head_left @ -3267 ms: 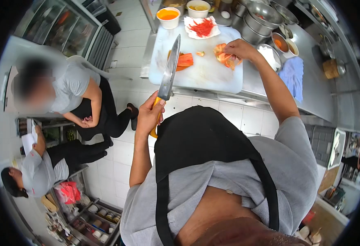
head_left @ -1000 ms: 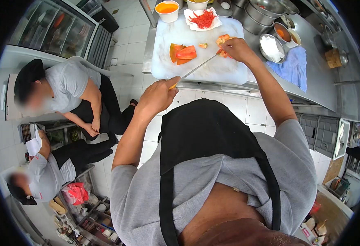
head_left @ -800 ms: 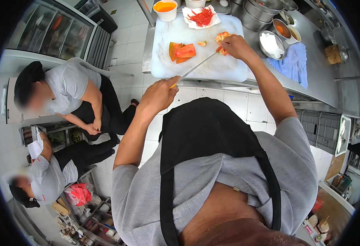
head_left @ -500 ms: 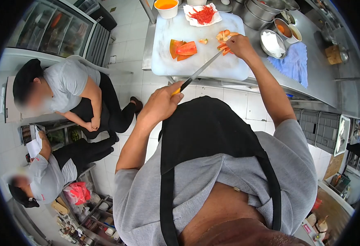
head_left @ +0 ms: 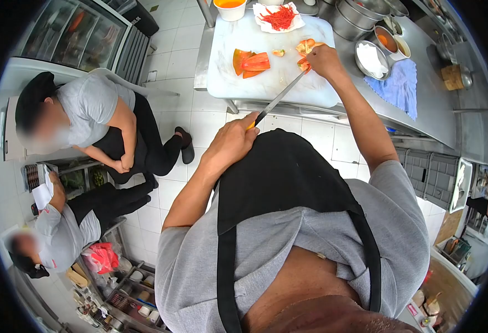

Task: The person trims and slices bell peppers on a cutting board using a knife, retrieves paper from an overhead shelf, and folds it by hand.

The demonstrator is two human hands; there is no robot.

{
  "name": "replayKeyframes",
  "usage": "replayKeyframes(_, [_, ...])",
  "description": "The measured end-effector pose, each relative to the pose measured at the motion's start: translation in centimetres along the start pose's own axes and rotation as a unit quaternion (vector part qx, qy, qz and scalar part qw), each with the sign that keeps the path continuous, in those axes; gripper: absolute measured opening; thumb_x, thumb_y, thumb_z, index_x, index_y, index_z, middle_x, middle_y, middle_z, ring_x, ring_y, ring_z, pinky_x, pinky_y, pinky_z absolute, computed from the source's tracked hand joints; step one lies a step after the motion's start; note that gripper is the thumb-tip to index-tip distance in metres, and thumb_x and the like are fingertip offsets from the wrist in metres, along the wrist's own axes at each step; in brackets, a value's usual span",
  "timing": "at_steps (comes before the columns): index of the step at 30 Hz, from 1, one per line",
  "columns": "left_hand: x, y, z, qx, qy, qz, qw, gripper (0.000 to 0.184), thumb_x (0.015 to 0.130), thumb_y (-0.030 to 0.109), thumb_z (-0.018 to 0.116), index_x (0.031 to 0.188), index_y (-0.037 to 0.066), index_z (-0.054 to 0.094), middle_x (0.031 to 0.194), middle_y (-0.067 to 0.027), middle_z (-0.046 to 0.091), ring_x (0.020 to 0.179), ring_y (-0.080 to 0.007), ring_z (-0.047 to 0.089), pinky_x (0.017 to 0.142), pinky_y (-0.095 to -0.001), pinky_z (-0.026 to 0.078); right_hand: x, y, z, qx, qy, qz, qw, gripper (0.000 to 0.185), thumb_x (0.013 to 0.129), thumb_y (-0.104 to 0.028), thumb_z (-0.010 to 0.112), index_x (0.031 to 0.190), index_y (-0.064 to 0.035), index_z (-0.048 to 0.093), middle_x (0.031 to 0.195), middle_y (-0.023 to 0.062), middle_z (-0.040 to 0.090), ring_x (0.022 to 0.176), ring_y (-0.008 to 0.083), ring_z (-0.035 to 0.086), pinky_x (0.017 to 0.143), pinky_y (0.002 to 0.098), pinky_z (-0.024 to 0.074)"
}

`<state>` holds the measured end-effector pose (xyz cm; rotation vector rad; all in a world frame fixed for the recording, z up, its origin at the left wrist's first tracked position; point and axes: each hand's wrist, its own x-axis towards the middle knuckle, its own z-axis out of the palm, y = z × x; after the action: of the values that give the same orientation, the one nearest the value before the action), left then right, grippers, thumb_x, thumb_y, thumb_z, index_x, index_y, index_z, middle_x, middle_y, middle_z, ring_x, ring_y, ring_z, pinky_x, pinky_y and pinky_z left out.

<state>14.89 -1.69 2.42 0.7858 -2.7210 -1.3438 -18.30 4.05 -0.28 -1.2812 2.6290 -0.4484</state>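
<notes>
My left hand (head_left: 234, 139) is closed around the yellow-and-black handle of a knife (head_left: 280, 100). The blade slants away over the near side of a white cutting board (head_left: 227, 91), its tip at the pepper piece by my right hand. With bent fingers my right hand (head_left: 324, 60) grips an orange-red bell pepper piece (head_left: 305, 65), partly covered by the fingers. Just beyond it lies a pale pepper scrap (head_left: 309, 45). Flat orange-red pepper pieces (head_left: 254, 62) rest on the board's left part, and a small pepper bit (head_left: 278, 53) sits between.
Red shreds (head_left: 281, 19) lie on white paper at the board's far edge, beside a tub of orange liquid (head_left: 230, 8). Right of the board are metal bowls (head_left: 371, 58) and a blue cloth (head_left: 396, 89). Two people (head_left: 96, 105) are on the left.
My left hand has shifted a little to the right with the knife, whose blade now points more steeply forward. My right hand keeps its hold, and the whole view has shifted slightly.
</notes>
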Motion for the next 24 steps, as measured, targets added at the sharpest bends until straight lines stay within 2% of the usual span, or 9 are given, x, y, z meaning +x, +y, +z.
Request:
replayKeyframes(6, [0.5,-0.3,0.3,0.002,-0.015,-0.031,0.999,0.044,0.094,0.019,0.059,0.134,0.002,0.054,0.104,-0.0263,0.068,0.097,-0.0403,0.066,0.088,-0.0409,0.049,0.7,0.8,0.7,-0.007,0.01,0.009,1.0,0.026,0.082,-0.019,0.055,0.081,0.0012,0.071,0.084,0.0237,0.068,0.082,0.0382,0.067,0.079,0.0442,0.0529])
replayKeyframes(9, [1.2,-2.4,1.2,-0.037,-0.006,-0.006,0.999,0.047,0.095,0.021,0.059,0.138,0.004,0.051,0.092,-0.0189,0.07,0.084,-0.0311,0.068,0.079,-0.0379,0.051,1.0,2.0,1.6,-0.006,0.052,0.009,0.999,0.025,0.08,-0.021,0.056,0.076,-0.0005,0.071,0.075,0.0219,0.067,0.072,0.0352,0.068,0.072,0.0416,0.0538])
replayKeyframes(12, [1.1,-1.2,0.4,-0.154,-0.075,-0.139,0.975,0.05,0.095,0.022,0.06,0.141,0.006,0.05,0.081,-0.0101,0.065,0.072,-0.0194,0.062,0.069,-0.0341,0.051,1.3,3.6,1.5,0.007,0.046,0.024,0.999,0.025,0.08,-0.022,0.057,0.074,-0.0014,0.071,0.066,0.0184,0.067,0.061,0.0295,0.068,0.066,0.0383,0.0549])
replayKeyframes(15, [1.3,-2.5,1.4,-0.159,-0.032,-0.141,0.977,0.05,0.095,0.023,0.061,0.141,0.009,0.05,0.076,-0.0059,0.058,0.065,-0.0131,0.054,0.062,-0.0308,0.05,0.9,4.2,1.7,0.008,0.023,0.046,0.999,0.025,0.081,-0.022,0.057,0.077,-0.0015,0.071,0.062,0.0151,0.067,0.053,0.0244,0.066,0.063,0.0361,0.0553])
replayKeyframes(18, [1.0,-3.3,1.9,-0.096,0.016,-0.106,0.99,0.048,0.094,0.023,0.062,0.139,0.008,0.053,0.082,-0.0109,0.065,0.072,-0.0203,0.062,0.069,-0.035,0.051,0.7,4.6,2.0,0.047,0.015,0.073,0.996,0.025,0.081,-0.023,0.06,0.08,-0.0018,0.071,0.062,0.0129,0.067,0.053,0.0217,0.066,0.062,0.0351,0.055])
replayKeyframes(19, [0.6,-3.3,1.9,-0.065,0.036,-0.062,0.995,0.047,0.093,0.022,0.062,0.137,0.008,0.054,0.087,-0.0137,0.066,0.077,-0.0243,0.063,0.073,-0.0368,0.051,0.6,4.7,1.9,0.068,0.014,0.084,0.994,0.024,0.081,-0.024,0.061,0.081,-0.0019,0.071,0.062,0.0123,0.067,0.053,0.021,0.066,0.062,0.0349,0.0548])
replayKeyframes(21, [-0.1,-2.7,1.5,-0.003,0.077,0.027,0.997,0.045,0.092,0.021,0.063,0.134,0.006,0.056,0.096,-0.0194,0.069,0.087,-0.0322,0.067,0.08,-0.0405,0.051,0.1,4.2,1.4,0.072,0.014,0.08,0.994,0.023,0.081,-0.021,0.058,0.083,-0.0029,0.072,0.079,0.0196,0.068,0.073,0.0322,0.067,0.073,0.0402,0.0539])
replayKeyframes(22, [-0.2,-2.2,1.0,0.009,0.065,0.02,0.998,0.044,0.091,0.021,0.064,0.132,0.006,0.057,0.1,-0.0214,0.068,0.093,-0.0349,0.066,0.084,-0.0417,0.05,-0.1,3.7,1.1,0.074,0.012,0.076,0.994,0.023,0.081,-0.02,0.057,0.084,-0.0034,0.073,0.087,0.0232,0.068,0.083,0.0378,0.068,0.078,0.0428,0.0534])
replayKeyframes(24, [-0.4,-1.1,-0.1,0.032,0.044,0.005,0.998,0.042,0.09,0.02,0.064,0.129,0.005,0.06,0.109,-0.0252,0.067,0.103,-0.0402,0.063,0.091,-0.044,0.048,-0.3,3.0,0.5,0.075,-0.005,0.074,0.994,0.022,0.08,-0.019,0.058,0.086,-0.0032,0.072,0.087,0.0234,0.068,0.084,0.0381,0.068,0.078,0.0426,0.0536])
